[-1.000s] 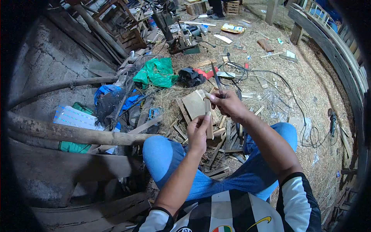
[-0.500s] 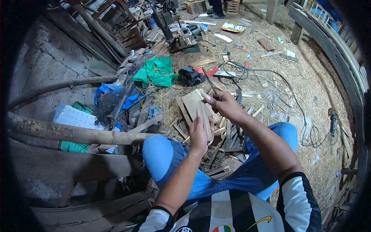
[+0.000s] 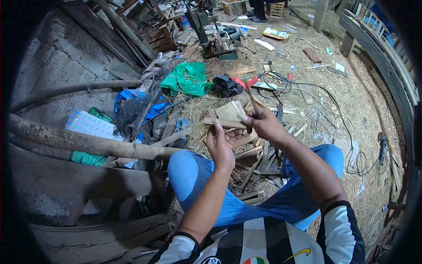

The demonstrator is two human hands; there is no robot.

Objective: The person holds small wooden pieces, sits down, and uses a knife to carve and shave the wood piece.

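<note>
My left hand (image 3: pixel 221 143) is closed around a pale strip of wood (image 3: pixel 225 123), its thumb standing up against the near side. The strip lies nearly level across the front of my hands. My right hand (image 3: pixel 266 126) grips a thin, long knife-like tool (image 3: pixel 251 97) that points upward; its grip is hidden in my fist. The fingers of my right hand are close to the strip's right end, and whether they touch it I cannot tell. Just beyond the strip, a flat pale board (image 3: pixel 232 108) lies on the scrap pile.
Wood offcuts (image 3: pixel 250 176) lie between my bent knees. Ahead are a green plastic bag (image 3: pixel 188 79), a black bag (image 3: pixel 227 85) and a metal vise-like device (image 3: pixel 222 47). A black cable (image 3: pixel 327 93) crosses the shavings to a power tool (image 3: pixel 381 147). A pole (image 3: pixel 88 141) runs along the left.
The wood strip has turned from steeply upright to nearly level in my left hand. My right hand has moved slightly down and right with the tool. The view has shifted a little.
</note>
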